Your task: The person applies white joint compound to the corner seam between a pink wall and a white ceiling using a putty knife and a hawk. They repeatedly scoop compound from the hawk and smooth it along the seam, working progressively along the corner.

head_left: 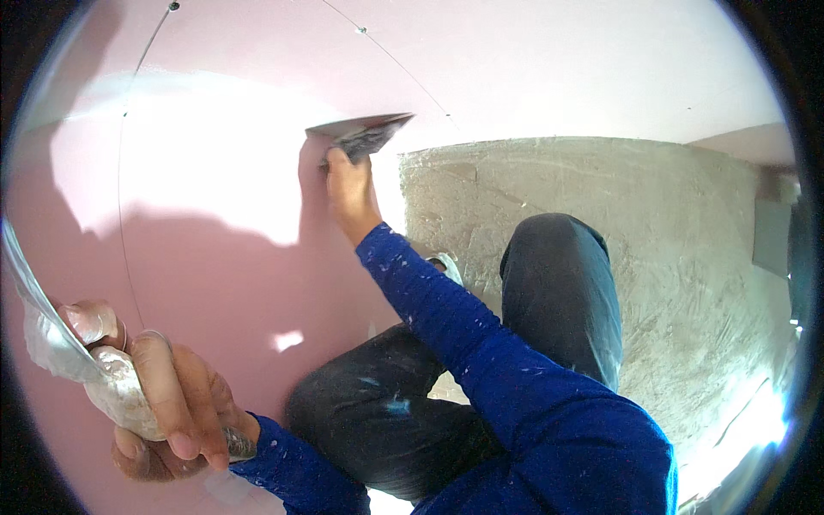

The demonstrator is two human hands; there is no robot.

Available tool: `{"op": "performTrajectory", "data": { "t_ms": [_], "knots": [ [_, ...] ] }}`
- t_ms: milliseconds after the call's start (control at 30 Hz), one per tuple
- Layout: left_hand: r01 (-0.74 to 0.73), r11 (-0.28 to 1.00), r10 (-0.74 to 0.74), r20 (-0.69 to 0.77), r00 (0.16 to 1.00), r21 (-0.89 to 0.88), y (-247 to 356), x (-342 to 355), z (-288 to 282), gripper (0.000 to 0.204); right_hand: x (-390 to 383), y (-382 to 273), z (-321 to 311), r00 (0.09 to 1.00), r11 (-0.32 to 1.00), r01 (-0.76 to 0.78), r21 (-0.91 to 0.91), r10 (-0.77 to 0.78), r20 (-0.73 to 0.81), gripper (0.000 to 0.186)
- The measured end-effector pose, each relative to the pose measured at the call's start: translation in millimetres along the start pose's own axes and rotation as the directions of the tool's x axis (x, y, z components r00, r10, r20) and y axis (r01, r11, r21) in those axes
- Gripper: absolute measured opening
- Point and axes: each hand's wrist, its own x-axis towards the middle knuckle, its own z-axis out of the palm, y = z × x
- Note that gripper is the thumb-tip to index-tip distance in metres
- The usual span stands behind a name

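Note:
My right hand (350, 196), in a paint-flecked blue sleeve, is closed round the handle of a wide putty knife (373, 136). The broad grey blade lies at the pink plasterboard (232, 275), beside a brightly lit patch; whether its whole edge touches cannot be told. At the lower left, my left hand (184, 395) grips a thin-bladed plastering tool (124, 390), its knobby handle caked with white compound. The blade is seen nearly edge-on, with white compound (51, 348) on it, and runs out of the picture's left side.
Thin dark joint lines and screw heads (361, 31) mark the board. A rough grey floor (687, 292) stretches to the right beyond my bent legs (562, 292) in dark trousers. A grey panel (772, 236) stands at the far right. Strong light glares at the lower right.

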Motion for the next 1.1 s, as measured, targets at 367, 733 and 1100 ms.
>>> {"op": "performTrajectory", "data": {
  "t_ms": [367,733,1100],
  "knots": [
    [0.150,0.984,-0.155,0.043,0.987,0.096,2.8,4.1,2.3,0.069,-41.8,13.2,-38.2,0.965,0.991,-0.050,0.126,0.081,-0.251,0.022],
    [-0.001,1.000,0.001,0.036,0.999,0.015,2.5,-5.2,-1.2,0.075,91.9,103.1,-158.8,0.954,0.917,0.058,0.395,0.066,-0.292,0.035],
    [-0.030,0.999,0.032,0.050,0.998,-0.043,-5.0,-2.0,0.2,0.068,117.8,96.1,-147.8,0.896,0.978,-0.003,0.210,0.096,-0.434,0.033]
  ]
}}
